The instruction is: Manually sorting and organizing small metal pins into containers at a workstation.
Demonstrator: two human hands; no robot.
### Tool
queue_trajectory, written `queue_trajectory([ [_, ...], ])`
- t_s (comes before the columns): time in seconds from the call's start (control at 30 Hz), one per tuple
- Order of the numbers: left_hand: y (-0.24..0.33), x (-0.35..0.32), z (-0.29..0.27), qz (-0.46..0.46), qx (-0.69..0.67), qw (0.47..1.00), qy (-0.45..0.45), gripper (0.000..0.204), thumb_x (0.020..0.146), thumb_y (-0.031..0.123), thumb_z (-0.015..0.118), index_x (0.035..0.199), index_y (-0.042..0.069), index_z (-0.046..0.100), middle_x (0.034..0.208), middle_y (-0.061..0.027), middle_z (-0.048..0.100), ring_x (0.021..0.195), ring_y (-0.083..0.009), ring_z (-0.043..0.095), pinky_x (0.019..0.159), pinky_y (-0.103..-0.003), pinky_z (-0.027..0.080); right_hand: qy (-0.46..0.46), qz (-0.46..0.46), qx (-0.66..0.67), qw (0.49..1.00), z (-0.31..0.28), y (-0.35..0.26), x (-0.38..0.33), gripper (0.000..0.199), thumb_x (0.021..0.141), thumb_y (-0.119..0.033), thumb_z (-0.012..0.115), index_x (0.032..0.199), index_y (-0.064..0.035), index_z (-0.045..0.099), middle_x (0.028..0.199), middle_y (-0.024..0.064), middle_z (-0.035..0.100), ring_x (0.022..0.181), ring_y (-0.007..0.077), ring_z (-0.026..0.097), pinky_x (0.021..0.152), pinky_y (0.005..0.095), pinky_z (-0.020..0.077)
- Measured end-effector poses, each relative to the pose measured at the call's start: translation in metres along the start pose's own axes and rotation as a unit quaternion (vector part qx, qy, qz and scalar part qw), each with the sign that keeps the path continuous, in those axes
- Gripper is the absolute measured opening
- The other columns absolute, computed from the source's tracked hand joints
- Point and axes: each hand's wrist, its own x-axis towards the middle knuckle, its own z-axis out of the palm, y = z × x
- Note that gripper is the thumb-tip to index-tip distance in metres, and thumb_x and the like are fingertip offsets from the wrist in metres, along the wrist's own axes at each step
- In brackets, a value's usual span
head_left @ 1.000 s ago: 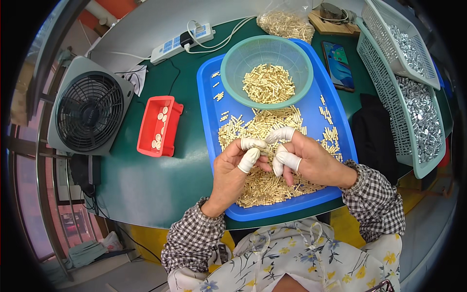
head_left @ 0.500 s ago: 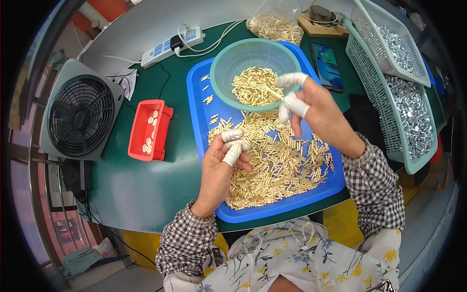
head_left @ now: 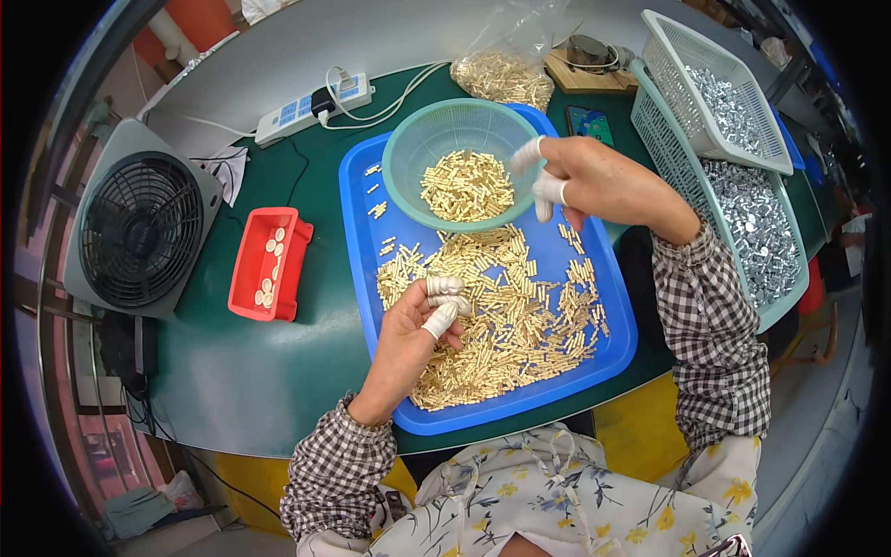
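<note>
Small brass-coloured rods lie heaped over a blue tray. My left hand, with white finger cots on thumb and fingers, hovers above the left part of the heap. Its thumb and fingertips are pinched together; anything between them is too small to make out. At the far side of the tray stands a round green mesh basket holding a pile of the same rods. Beside its right rim is my right hand, also in finger cots, fingers apart and nothing visible in them.
Left of the tray, a red bin holds several round pieces. Farther left stands a fan. A power strip, a plastic bag of rods and a phone lie behind. Stacked baskets of silver parts are at right.
My right hand has drawn back from over the basket toward its right rim. My left hand stays pinched above the heap. The whole view has shifted slightly.
</note>
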Motion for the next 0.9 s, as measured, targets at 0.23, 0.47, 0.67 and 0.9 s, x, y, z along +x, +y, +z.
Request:
queue_trajectory([
  [0.23, -0.021, 0.002, 0.031, -0.003, 0.166, 0.984, -0.058, 0.016, 0.089, 0.008, 0.056, 0.104, 0.002, 0.057, 0.09, -0.0048, 0.063, 0.069, -0.0099, 0.057, 0.06, -0.022, 0.048, 0.006, -0.094, -0.224, 0.97, 0.041, 0.068, -0.062, 0.019, 0.076, 0.0, 0.05, 0.09, 0.0055, 0.063, 0.072, 0.0195, 0.064, 0.06, 0.0288, 0.062, 0.056, 0.0374, 0.048],
  [0.47, -0.016, 0.001, 0.075, 0.15, 0.531, 0.821, -0.146, 0.014, 0.082, 0.005, 0.062, 0.096, 0.003, 0.061, 0.083, -0.0081, 0.06, 0.068, -0.0191, 0.057, 0.061, -0.028, 0.047, 0.055, -0.044, -0.315, 0.947, 0.064, 0.098, -0.083, 0.01, 0.075, -0.005, 0.058, 0.079, 0.0022, 0.063, 0.068, 0.0199, 0.061, 0.063, 0.0353, 0.06, 0.058, 0.0429, 0.0461],
  [0.67, -0.034, 0.003, 0.108, 0.277, 0.627, 0.683, -0.253, 0.023, 0.074, 0.004, 0.061, 0.098, 0.004, 0.06, 0.08, -0.0097, 0.051, 0.079, -0.0236, 0.053, 0.067, -0.033, 0.046, 0.101, -0.057, -0.268, 0.956, 0.068, 0.11, -0.123, 0.01, 0.076, -0.009, 0.06, 0.075, 0.0012, 0.062, 0.064, 0.0197, 0.058, 0.06, 0.0351, 0.059, 0.055, 0.0431, 0.0448],
  [0.9, -0.069, 0.005, 0.136, 0.345, 0.679, 0.599, -0.246, 0.018, 0.068, 0.001, 0.058, 0.086, -0.001, 0.057, 0.082, -0.0101, 0.052, 0.084, -0.0247, 0.052, 0.068, -0.032, 0.046, 0.145, -0.034, -0.219, 0.964, 0.078, 0.128, -0.177, 0.012, 0.078, -0.009, 0.061, 0.081, 0.002, 0.063, 0.063, 0.0203, 0.058, 0.054, 0.0332, 0.058, 0.052, 0.0399, 0.0448],
])
